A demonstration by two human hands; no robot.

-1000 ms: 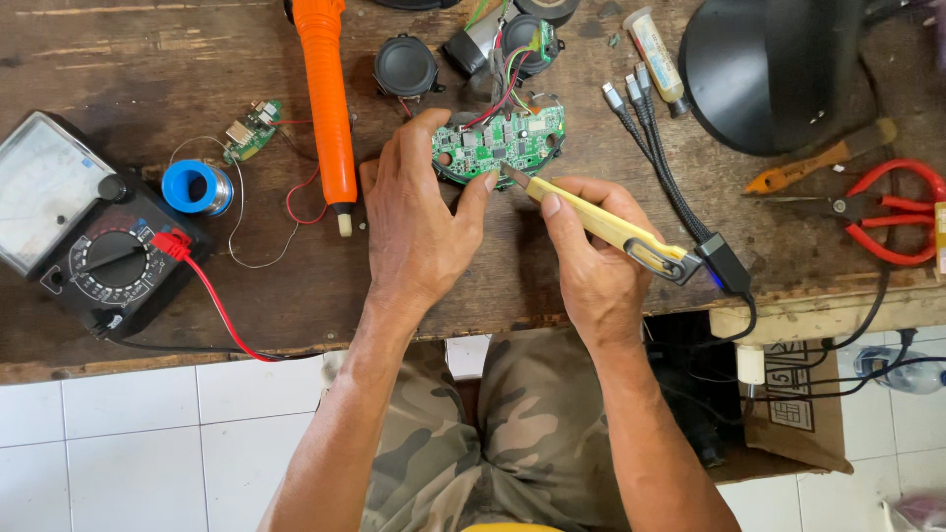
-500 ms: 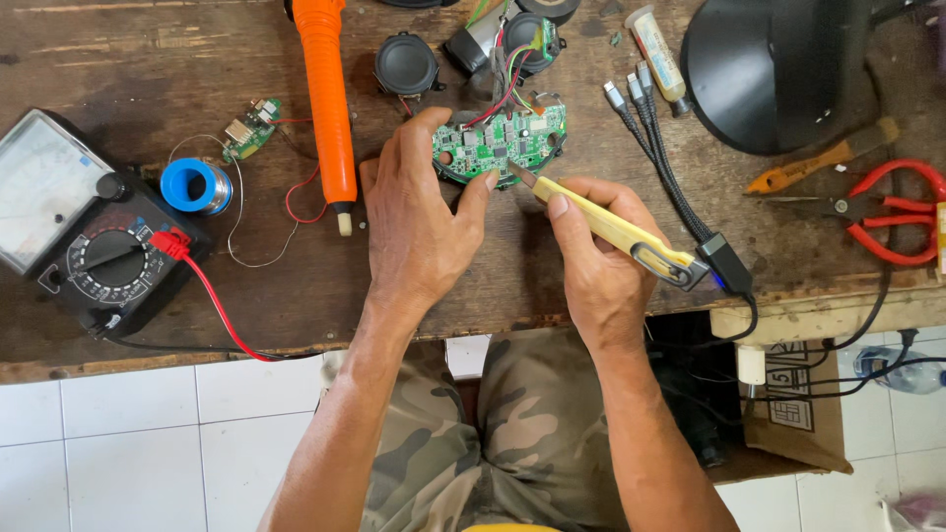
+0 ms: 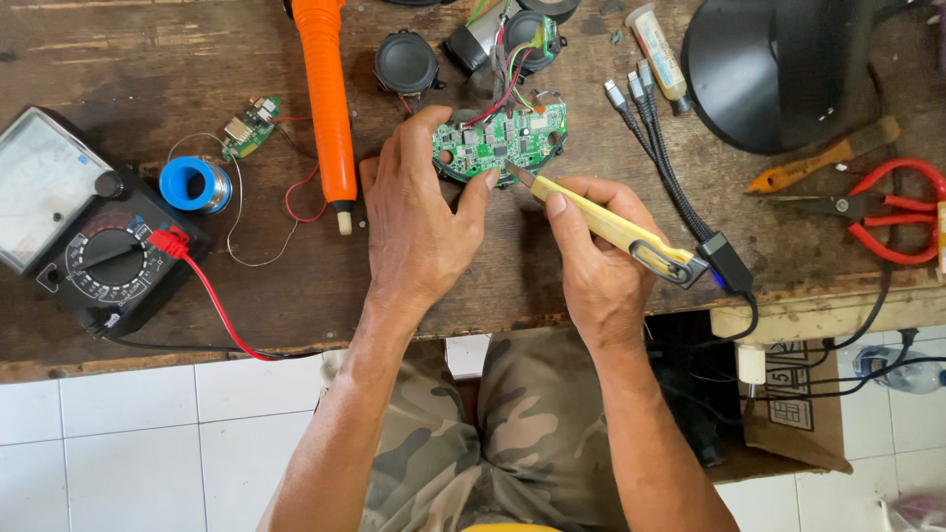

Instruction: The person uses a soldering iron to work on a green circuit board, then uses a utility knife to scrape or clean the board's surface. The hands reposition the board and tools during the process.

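Little is changing between the earlier frames and this one: both hands are staying at the green circuit board (image 3: 501, 141), and the yellow soldering iron (image 3: 609, 223) is keeping its slant, its tip just edging along the board's lower rim. The left hand (image 3: 419, 212) is clenching the board's left edge between thumb and fingers, pinning it on the wooden counter (image 3: 148, 59). The right hand (image 3: 598, 264) is grasping the iron like a pen, its grip closed around the yellow barrel.

Judging by this, a joint on the board's edge is being worked; the next touch is calling for a steady tip and a board that is not sliding.

Lying close by are the blue solder spool (image 3: 194, 184), an orange desoldering pump (image 3: 328, 99), an analogue multimeter (image 3: 84, 222) and red-handled pliers (image 3: 887, 212). Below the counter's right end, a cardboard box (image 3: 788, 414) is sitting open, with cables running across it; its contents cannot be told.
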